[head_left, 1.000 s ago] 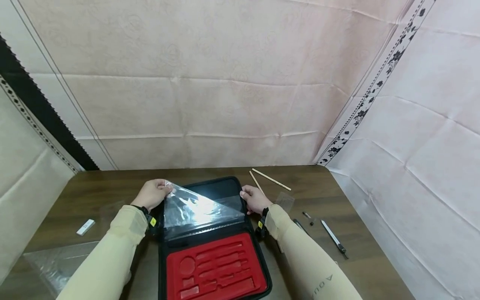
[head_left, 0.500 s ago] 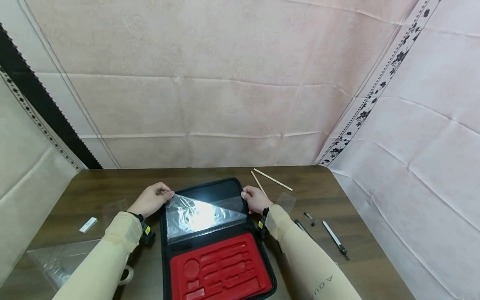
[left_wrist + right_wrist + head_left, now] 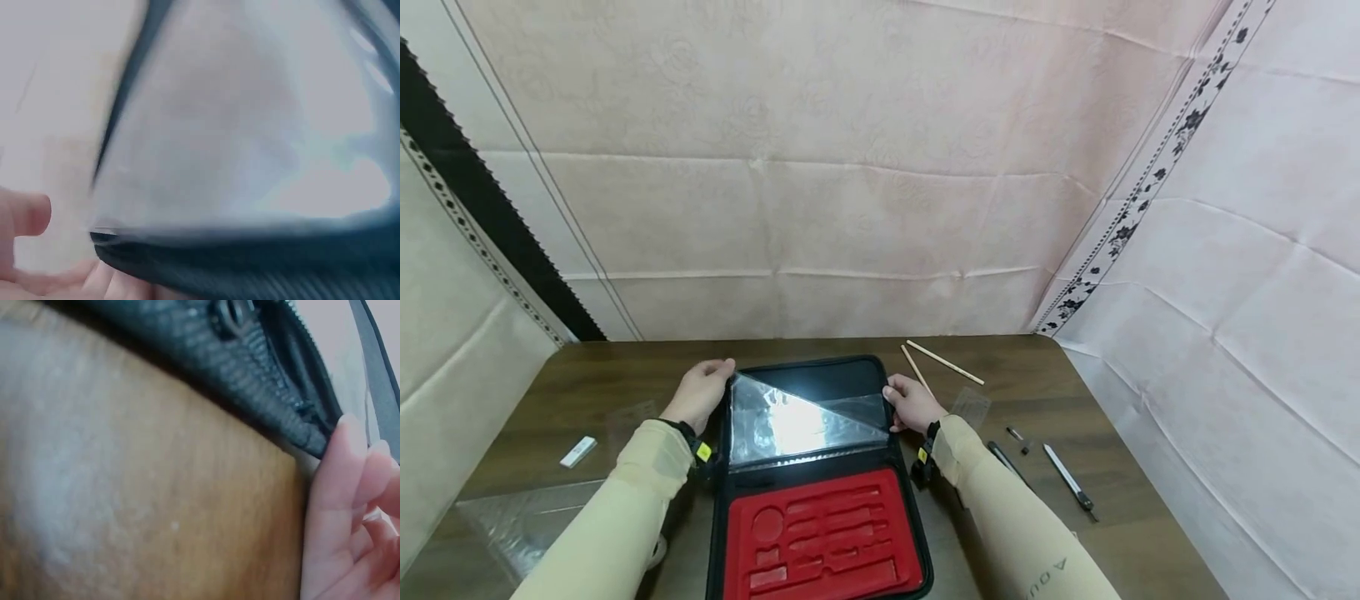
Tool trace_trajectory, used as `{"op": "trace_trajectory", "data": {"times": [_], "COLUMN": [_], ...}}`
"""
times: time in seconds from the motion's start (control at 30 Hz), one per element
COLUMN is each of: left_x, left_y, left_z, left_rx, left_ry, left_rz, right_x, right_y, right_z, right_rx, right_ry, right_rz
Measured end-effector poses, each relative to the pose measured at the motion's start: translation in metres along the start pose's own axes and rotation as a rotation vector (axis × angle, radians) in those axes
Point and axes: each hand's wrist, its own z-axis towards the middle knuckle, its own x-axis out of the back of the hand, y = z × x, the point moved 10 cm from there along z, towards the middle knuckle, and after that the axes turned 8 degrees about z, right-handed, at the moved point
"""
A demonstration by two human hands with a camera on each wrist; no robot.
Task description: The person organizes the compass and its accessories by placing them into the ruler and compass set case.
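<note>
Head view: the right hand (image 3: 915,402) grips the right edge of the black case (image 3: 853,377), thumb over the rim. Directly left of that grip lies the case's lid half, with the clear pocket (image 3: 775,429) across it; towards the body from the grip is the red tray (image 3: 811,568) with moulded recesses. Across the lid, the left hand (image 3: 700,393) is at the opposite edge, its fingers partly hidden. Two pale sticks (image 3: 946,362) lie just beyond the right hand. The case looks light and fairly stiff, so a hold on each side rim should steer it without much force.

Left wrist view: the thumb stands clear of the case, while the fingers lie under its edge at the corner, so nothing is pinched there. The pocket's glossy film begins just above those fingers; it looks thin, slippery and easily creased, better handled by its edge than its middle.

Right wrist view: the fingertips pinch the textured fabric rim beside the zipper (image 3: 312,347). That rim seems soft, flexible and less slippery than the film, a sounder place to hold.
</note>
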Motion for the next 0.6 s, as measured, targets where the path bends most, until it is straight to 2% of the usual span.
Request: {"op": "trace_trajectory", "data": {"times": [0.03,0.1,0.13,0.2,0.3,0.47,0.6], "left_x": [-0.001,-0.003,-0.005,-0.003,-0.002,-0.005,-0.003], "left_y": [-0.007,-0.016,-0.019,-0.022,-0.021,-0.012,-0.005], "left_z": [0.0,0.0,0.0,0.001,0.004,0.006,0.008], "left_rx": [0.062,0.145,0.169,0.185,0.159,0.053,-0.025], "left_ry": [-0.029,-0.079,-0.105,-0.092,-0.064,-0.021,0.039], "left_rz": [-0.058,-0.102,-0.108,-0.069,-0.05,-0.094,-0.1], "right_x": [-0.001,-0.002,-0.002,-0.002,-0.003,-0.002,-0.004], "right_y": [0.001,0.001,0.001,0.001,0.001,0.003,0.005], "right_z": [0.0,0.001,0.0,0.0,-0.001,0.0,0.002], "right_rx": [-0.002,0.002,0.004,0.01,0.014,0.004,-0.02], "right_ry": [-0.001,-0.002,-0.002,-0.004,-0.004,0.001,-0.015], "right_rz": [0.003,0.006,0.007,0.007,0.008,-0.01,-0.015]}}
